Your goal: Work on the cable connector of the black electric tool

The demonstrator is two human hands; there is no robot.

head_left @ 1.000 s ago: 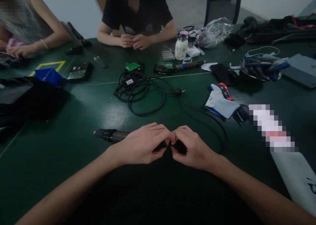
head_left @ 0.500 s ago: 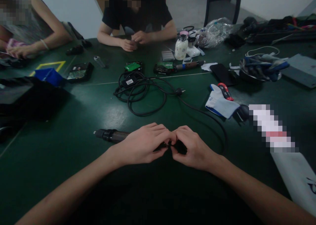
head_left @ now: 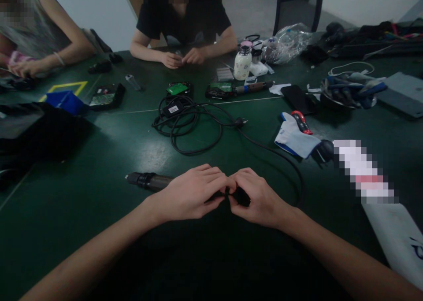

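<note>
My left hand (head_left: pixel 194 193) is closed over the rear part of a dark electric screwdriver (head_left: pixel 152 181), whose bit end points left past my wrist. My right hand (head_left: pixel 257 197) meets it at the fingertips, with thumb and fingers pinched around a small dark part at the screwdriver's rear end. That part looks like the cable's connector, mostly hidden by the fingers. A black cable (head_left: pixel 280 153) curves down towards my right hand from a coil (head_left: pixel 198 151) with a small black adapter box (head_left: pixel 173 109).
Opened devices with green circuit boards (head_left: pixel 176 88) and another electric screwdriver (head_left: pixel 257 87) lie farther back. A white glove (head_left: pixel 294 138) with a red-black handled tool (head_left: pixel 301 122), a phone (head_left: pixel 295 99) and a bottle (head_left: pixel 243 64) are to the right. Two people sit opposite.
My hands hold nearly the same pose, touching at the fingertips. Across the table, the hands of the person in black have moved slightly apart.
</note>
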